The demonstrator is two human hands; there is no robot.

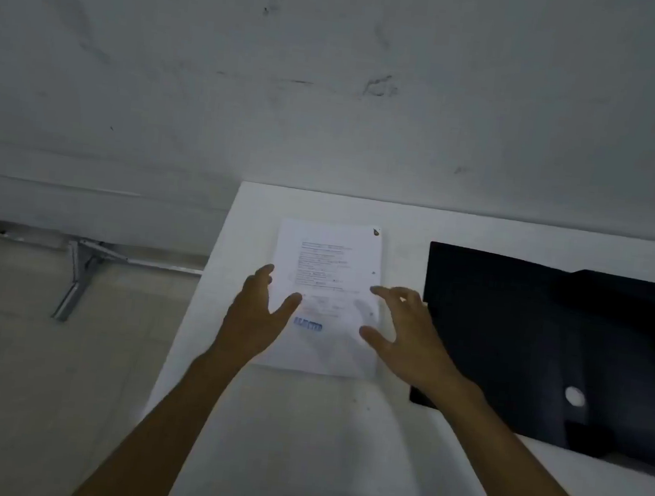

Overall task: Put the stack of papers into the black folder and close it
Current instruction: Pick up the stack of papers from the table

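Note:
A white stack of papers with printed text and a blue stamp lies flat on the white table. To its right the black folder lies open, with a round hole showing near its lower right. My left hand hovers over the stack's left edge, fingers spread, thumb over the page. My right hand hangs over the stack's right edge, fingers curled and apart. Neither hand holds anything.
The table's left edge runs diagonally beside my left arm; beyond it is a tiled floor with a metal bracket. A grey wall rises right behind the table's far edge.

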